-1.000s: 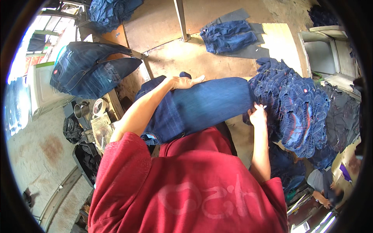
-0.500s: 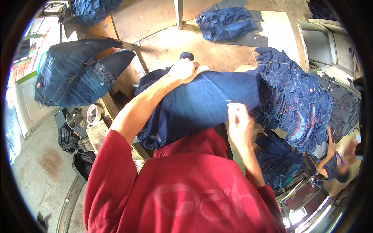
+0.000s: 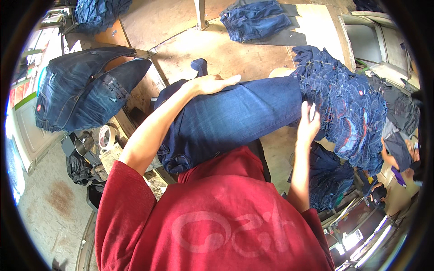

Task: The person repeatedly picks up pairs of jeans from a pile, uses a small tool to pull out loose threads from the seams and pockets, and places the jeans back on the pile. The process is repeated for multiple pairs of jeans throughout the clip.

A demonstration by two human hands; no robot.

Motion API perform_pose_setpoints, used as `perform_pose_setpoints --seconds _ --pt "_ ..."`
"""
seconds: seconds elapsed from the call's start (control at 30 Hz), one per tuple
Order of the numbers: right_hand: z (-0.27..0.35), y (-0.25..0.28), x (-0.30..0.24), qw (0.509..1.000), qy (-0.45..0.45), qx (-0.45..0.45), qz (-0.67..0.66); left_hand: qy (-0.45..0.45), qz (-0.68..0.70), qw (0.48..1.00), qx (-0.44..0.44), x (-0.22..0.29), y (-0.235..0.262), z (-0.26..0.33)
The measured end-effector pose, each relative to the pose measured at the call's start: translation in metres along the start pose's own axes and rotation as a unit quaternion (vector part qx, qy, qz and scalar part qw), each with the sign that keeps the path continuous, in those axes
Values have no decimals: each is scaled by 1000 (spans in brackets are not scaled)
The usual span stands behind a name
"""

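Observation:
A pair of dark blue jeans (image 3: 235, 113) is draped in front of me, one leg stretched toward the right with a faded patch along it. My left hand (image 3: 212, 84) holds the far edge of that leg, its thumb pointing right and some fingers hidden by the cloth. Close to the leg's right end, my right hand (image 3: 308, 124) is raised just off the denim. A slim white stick (image 3: 312, 112), perhaps chalk, is pinched in its fingers.
A thick stack of jeans (image 3: 339, 104) stands at the right, with more denim (image 3: 325, 176) below it. Other jeans (image 3: 86, 88) hang over the left side. A tape roll (image 3: 107, 137) and metal cup (image 3: 83, 145) sit at left. Another person's hand (image 3: 410, 148) shows at far right.
My right hand has moved right, from over the leg to beside its end, with the white stick. My left hand lies flatter on the edge. At far right, the other person has shifted, handling dark cloth.

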State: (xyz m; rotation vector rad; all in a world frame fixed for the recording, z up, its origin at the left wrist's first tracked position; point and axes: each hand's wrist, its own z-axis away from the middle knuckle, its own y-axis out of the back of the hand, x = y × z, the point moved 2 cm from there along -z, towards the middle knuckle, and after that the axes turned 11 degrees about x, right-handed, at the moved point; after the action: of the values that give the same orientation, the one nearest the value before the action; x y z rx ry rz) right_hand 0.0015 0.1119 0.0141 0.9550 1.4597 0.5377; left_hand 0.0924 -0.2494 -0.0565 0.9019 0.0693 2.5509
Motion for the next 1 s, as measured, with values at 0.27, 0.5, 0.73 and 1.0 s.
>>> perform_pose_setpoints --seconds 0.27,0.5,0.73,1.0 --pt "-69 -28 67 937 -246 -212 -126 -34 -68 990 117 4 -16 8" --pt "-77 -50 59 994 -15 -78 76 -222 -145 904 336 -21 -15 -32" --pt "66 -1 -56 960 161 -222 -50 -247 -119 871 407 -26 -24 -44" --pt "161 -29 -107 879 434 -174 -93 -230 -118 872 416 -21 -21 -37"
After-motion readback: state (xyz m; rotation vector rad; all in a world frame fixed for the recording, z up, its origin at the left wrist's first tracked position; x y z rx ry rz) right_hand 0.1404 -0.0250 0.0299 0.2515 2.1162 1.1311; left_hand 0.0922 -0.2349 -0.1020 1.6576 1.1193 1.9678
